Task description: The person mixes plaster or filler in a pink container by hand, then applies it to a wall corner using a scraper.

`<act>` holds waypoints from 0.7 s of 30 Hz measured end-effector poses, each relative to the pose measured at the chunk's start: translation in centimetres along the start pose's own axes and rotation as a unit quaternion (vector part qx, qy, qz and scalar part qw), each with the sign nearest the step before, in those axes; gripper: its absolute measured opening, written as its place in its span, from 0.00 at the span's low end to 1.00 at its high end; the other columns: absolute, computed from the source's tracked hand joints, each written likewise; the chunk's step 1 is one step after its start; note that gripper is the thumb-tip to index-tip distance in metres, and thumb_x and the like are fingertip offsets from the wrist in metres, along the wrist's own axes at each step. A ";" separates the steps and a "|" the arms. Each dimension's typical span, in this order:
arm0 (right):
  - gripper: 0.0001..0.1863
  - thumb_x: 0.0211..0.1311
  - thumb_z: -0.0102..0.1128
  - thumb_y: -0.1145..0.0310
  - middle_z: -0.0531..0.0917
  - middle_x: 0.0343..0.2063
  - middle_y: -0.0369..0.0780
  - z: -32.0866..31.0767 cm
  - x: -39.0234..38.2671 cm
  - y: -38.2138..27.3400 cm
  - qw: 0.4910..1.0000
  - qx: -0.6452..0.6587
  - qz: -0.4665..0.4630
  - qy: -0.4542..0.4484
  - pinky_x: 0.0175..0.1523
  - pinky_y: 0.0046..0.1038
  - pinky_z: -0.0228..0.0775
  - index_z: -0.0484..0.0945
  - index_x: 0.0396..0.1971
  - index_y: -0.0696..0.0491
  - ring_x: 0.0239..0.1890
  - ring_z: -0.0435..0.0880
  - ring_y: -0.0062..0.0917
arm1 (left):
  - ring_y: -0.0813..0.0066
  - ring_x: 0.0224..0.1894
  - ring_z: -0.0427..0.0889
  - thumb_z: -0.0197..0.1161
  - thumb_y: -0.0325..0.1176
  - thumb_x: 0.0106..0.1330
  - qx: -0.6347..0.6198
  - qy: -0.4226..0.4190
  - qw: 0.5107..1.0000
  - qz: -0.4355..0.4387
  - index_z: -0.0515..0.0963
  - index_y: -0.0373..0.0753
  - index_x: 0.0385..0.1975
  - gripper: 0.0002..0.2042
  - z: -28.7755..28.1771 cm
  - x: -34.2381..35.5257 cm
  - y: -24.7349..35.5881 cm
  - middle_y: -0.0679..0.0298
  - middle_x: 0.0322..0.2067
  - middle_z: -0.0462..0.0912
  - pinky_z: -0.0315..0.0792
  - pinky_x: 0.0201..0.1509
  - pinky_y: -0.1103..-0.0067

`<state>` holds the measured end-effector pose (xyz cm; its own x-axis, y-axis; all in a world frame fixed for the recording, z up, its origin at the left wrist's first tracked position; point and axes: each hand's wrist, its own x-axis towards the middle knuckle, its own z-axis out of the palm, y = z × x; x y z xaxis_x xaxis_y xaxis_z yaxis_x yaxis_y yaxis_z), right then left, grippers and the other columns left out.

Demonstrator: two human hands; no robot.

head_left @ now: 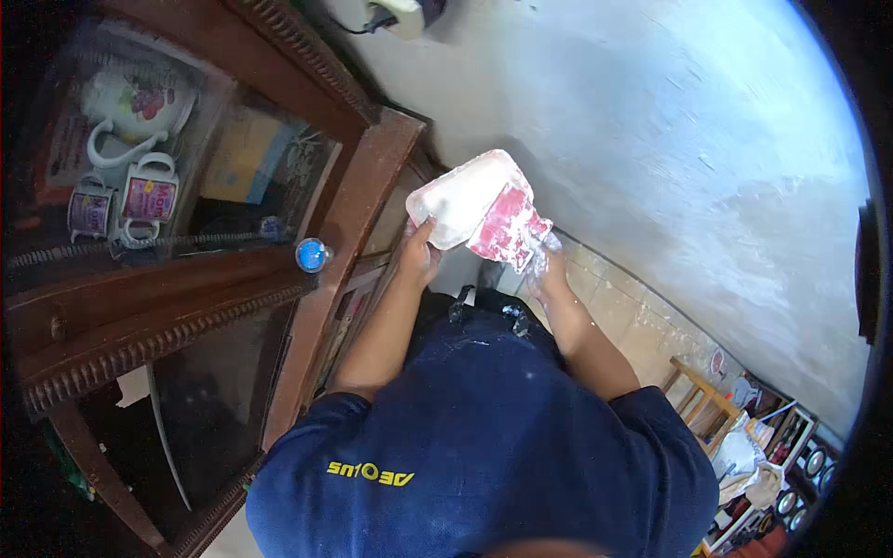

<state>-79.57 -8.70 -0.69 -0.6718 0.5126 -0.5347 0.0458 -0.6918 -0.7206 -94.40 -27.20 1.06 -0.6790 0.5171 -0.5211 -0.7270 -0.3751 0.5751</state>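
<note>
In front of my body, my left hand (420, 255) grips the near left edge of a shallow, pale rectangular tray (413, 202), thumb on top. White paste (458, 193) covers much of the tray's inside. A red, flat plastic scraper (503, 223), smeared with the same white, lies over the tray's right side. Closed around the scraper's narrow end is my right hand (549, 268), its fingers coated with white. The fingers of my left hand under the tray are hidden.
A dark brown wooden cabinet (358, 200) with glass panes stands close on my left; a teapot (139, 102) and mugs (149, 195) sit inside. A blue round object (312, 255) is at its edge. A grey-white coated wall (688, 186) rises ahead and right. Lower right: a wooden stool (702, 395).
</note>
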 end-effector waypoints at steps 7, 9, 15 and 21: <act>0.16 0.61 0.48 0.82 0.78 0.44 0.44 3.7 -1.7 -0.4 0.994 0.104 0.010 0.044 0.49 0.34 0.77 0.71 0.50 0.60 0.44 0.81 0.33 | 0.57 0.56 0.73 0.51 0.38 0.66 0.011 -0.029 0.998 -0.064 0.61 0.37 0.60 0.24 -2.3 4.2 5.3 0.54 0.55 0.72 0.70 0.57 0.55; 0.15 0.62 0.48 0.80 0.78 0.44 0.43 5.4 -2.4 -1.6 0.984 0.148 0.000 0.095 0.49 0.34 0.77 0.71 0.49 0.60 0.44 0.81 0.32 | 0.57 0.56 0.73 0.51 0.37 0.66 0.032 -0.043 0.997 -0.049 0.61 0.37 0.60 0.24 -3.3 5.5 6.6 0.54 0.55 0.71 0.70 0.57 0.55; 0.18 0.60 0.55 0.67 0.81 0.38 0.36 2.7 -3.2 -11.0 0.970 -0.192 -0.152 0.002 0.43 0.24 0.72 0.73 0.48 0.60 0.39 0.78 0.20 | 0.68 0.55 0.73 0.54 0.27 0.64 0.053 -0.122 0.991 -0.036 0.57 0.40 0.62 0.26 -2.8 4.2 8.6 0.61 0.55 0.70 0.71 0.57 0.71; 0.11 0.45 0.56 0.74 0.82 0.27 0.49 13.1 -2.8 -20.1 0.712 -0.694 -0.098 -0.024 0.36 0.34 0.71 0.78 0.31 0.61 0.27 0.80 0.39 | 0.69 0.54 0.73 0.57 0.28 0.63 0.118 -0.121 0.986 -0.011 0.59 0.38 0.59 0.24 -2.9 2.6 9.6 0.59 0.53 0.71 0.70 0.56 0.72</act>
<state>-88.26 -2.94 21.07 -0.7889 0.4884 -0.3729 0.6126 0.5782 -0.5389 -103.44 -31.67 3.36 -0.5984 0.7024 -0.3854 -0.6782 -0.1879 0.7105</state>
